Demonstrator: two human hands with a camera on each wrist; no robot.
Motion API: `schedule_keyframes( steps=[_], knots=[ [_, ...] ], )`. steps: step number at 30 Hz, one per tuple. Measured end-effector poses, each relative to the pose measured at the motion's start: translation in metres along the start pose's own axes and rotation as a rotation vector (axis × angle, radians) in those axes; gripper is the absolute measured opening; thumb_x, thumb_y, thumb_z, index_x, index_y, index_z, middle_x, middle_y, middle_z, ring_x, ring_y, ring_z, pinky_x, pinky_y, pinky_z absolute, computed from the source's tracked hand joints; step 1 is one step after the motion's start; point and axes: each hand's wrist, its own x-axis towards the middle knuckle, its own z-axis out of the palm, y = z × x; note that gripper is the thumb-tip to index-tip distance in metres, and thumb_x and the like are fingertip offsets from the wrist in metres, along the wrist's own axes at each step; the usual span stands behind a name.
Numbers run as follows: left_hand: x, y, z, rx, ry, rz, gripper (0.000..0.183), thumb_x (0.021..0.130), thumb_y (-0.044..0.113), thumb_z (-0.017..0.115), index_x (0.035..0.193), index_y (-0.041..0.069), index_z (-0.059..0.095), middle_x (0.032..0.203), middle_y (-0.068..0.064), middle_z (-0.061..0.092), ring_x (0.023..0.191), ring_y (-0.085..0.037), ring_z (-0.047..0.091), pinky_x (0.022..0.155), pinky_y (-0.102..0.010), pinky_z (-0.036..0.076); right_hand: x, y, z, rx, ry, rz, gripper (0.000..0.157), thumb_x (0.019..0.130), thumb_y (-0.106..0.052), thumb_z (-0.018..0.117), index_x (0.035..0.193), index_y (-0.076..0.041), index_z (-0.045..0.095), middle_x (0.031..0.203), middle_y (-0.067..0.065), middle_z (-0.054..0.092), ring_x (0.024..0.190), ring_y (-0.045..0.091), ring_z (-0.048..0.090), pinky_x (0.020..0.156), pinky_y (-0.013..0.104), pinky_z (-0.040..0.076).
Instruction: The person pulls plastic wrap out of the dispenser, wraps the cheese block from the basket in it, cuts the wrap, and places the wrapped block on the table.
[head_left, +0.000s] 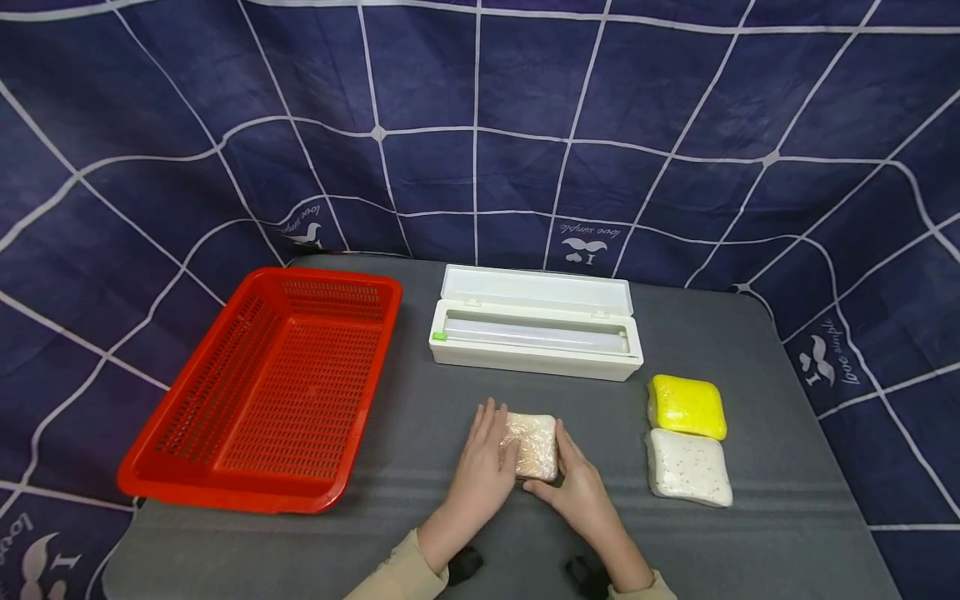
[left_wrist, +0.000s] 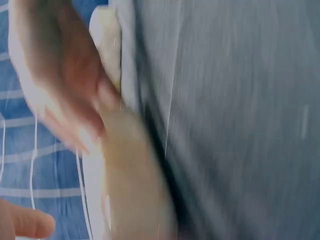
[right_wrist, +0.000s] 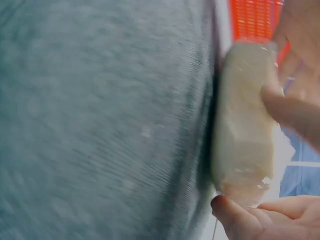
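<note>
A beige block [head_left: 531, 446] wrapped in wrinkled clear film lies on the grey table between both hands. My left hand [head_left: 483, 467] rests along its left side with the fingers straight, the thumb reaching toward the block. My right hand [head_left: 581, 492] holds the near right corner, thumb at the near edge and fingers along the right side. Blurred in the left wrist view, the block [left_wrist: 135, 175] stands edge-on beyond the left thumb [left_wrist: 30, 223]. From the right wrist, the film shows loose and shiny at the block's end [right_wrist: 245, 187].
Behind the block stands a white cling film dispenser [head_left: 536, 358], lid up, a roll inside. At left is a red perforated basket [head_left: 315, 392]. To the right, a yellow wrapped block [head_left: 686, 406] lies beside a speckled white one [head_left: 688, 467]. A blue checked cloth [head_left: 525, 92] hangs behind.
</note>
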Motion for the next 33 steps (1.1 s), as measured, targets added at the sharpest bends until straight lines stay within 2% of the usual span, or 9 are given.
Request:
schedule_keyframes(
  steps=[2, 4, 6, 9, 13, 22, 25, 30, 33],
  knots=[
    [0.006, -0.005, -0.009, -0.056, 0.057, -0.071, 0.045, 0.1, 0.015, 0.053, 0.139, -0.008, 0.049, 0.147, -0.029, 0.042, 0.135, -0.046, 0.042, 0.105, -0.061, 0.039, 0.002, 0.001, -0.005, 0.083, -0.017, 0.029, 0.103, 0.076, -0.026, 0.086, 0.15, 0.011, 0.024, 0.153, 0.035, 0.029, 0.136, 0.042, 0.042, 0.103, 0.043, 0.045],
    [0.013, -0.011, -0.019, -0.081, 0.072, -0.155, 0.04, 0.099, 0.016, 0.054, 0.133, -0.005, 0.055, 0.136, -0.025, 0.053, 0.121, -0.041, 0.056, 0.096, -0.056, 0.047, 0.005, 0.001, -0.011, 0.163, 0.001, 0.072, 0.09, 0.083, -0.026, 0.081, 0.148, 0.011, 0.031, 0.151, 0.032, 0.035, 0.135, 0.04, 0.045, 0.102, 0.04, 0.046],
    [0.018, -0.017, -0.026, -0.081, 0.034, -0.22, 0.037, 0.099, 0.019, 0.055, 0.129, -0.002, 0.059, 0.123, -0.021, 0.06, 0.107, -0.035, 0.062, 0.086, -0.048, 0.052, 0.008, 0.002, -0.016, 0.189, 0.041, 0.113, 0.073, 0.088, -0.027, 0.074, 0.143, 0.009, 0.042, 0.144, 0.027, 0.049, 0.129, 0.037, 0.054, 0.099, 0.038, 0.05],
    [0.023, -0.025, -0.031, -0.131, -0.071, -0.278, 0.038, 0.099, 0.021, 0.056, 0.128, -0.003, 0.059, 0.111, -0.019, 0.062, 0.088, -0.027, 0.066, 0.073, -0.038, 0.056, 0.014, 0.004, -0.021, 0.221, 0.072, 0.164, 0.052, 0.094, -0.022, 0.068, 0.136, 0.006, 0.054, 0.127, 0.023, 0.064, 0.109, 0.031, 0.068, 0.084, 0.032, 0.058],
    [0.024, -0.03, -0.03, -0.233, -0.168, -0.315, 0.042, 0.1, 0.022, 0.055, 0.133, -0.004, 0.056, 0.107, -0.019, 0.059, 0.073, -0.018, 0.064, 0.061, -0.028, 0.057, 0.02, 0.004, -0.021, 0.272, 0.05, 0.203, 0.044, 0.095, -0.017, 0.066, 0.131, 0.007, 0.058, 0.116, 0.024, 0.068, 0.091, 0.027, 0.073, 0.067, 0.027, 0.059],
    [0.021, -0.028, -0.026, -0.23, -0.207, -0.294, 0.044, 0.1, 0.021, 0.052, 0.136, -0.005, 0.054, 0.113, -0.021, 0.059, 0.068, -0.016, 0.064, 0.059, -0.026, 0.056, 0.022, -0.001, -0.018, 0.213, 0.059, 0.208, 0.04, 0.094, -0.015, 0.066, 0.128, 0.006, 0.062, 0.109, 0.022, 0.07, 0.081, 0.02, 0.072, 0.061, 0.027, 0.058],
    [0.021, -0.026, -0.027, -0.263, -0.212, -0.294, 0.044, 0.102, 0.021, 0.05, 0.138, -0.004, 0.052, 0.12, -0.023, 0.058, 0.077, -0.02, 0.067, 0.062, -0.027, 0.057, 0.024, -0.002, -0.019, 0.199, 0.062, 0.185, 0.04, 0.094, -0.015, 0.066, 0.128, 0.006, 0.061, 0.11, 0.022, 0.07, 0.08, 0.02, 0.072, 0.061, 0.026, 0.057],
    [0.023, -0.02, -0.032, -0.364, -0.149, -0.272, 0.039, 0.104, 0.023, 0.049, 0.136, 0.001, 0.054, 0.125, -0.024, 0.058, 0.099, -0.029, 0.067, 0.072, -0.032, 0.06, 0.027, -0.006, -0.025, 0.323, 0.107, 0.162, 0.038, 0.096, -0.015, 0.064, 0.128, 0.004, 0.061, 0.12, 0.025, 0.066, 0.094, 0.028, 0.072, 0.071, 0.027, 0.06],
    [0.024, -0.013, -0.036, -0.406, -0.094, -0.251, 0.036, 0.104, 0.028, 0.049, 0.128, 0.002, 0.057, 0.119, -0.022, 0.059, 0.101, -0.031, 0.067, 0.076, -0.034, 0.06, 0.027, -0.009, -0.03, 0.406, 0.153, 0.151, 0.035, 0.097, -0.018, 0.063, 0.126, 0.003, 0.061, 0.123, 0.025, 0.064, 0.102, 0.03, 0.071, 0.077, 0.028, 0.059]
  ],
)
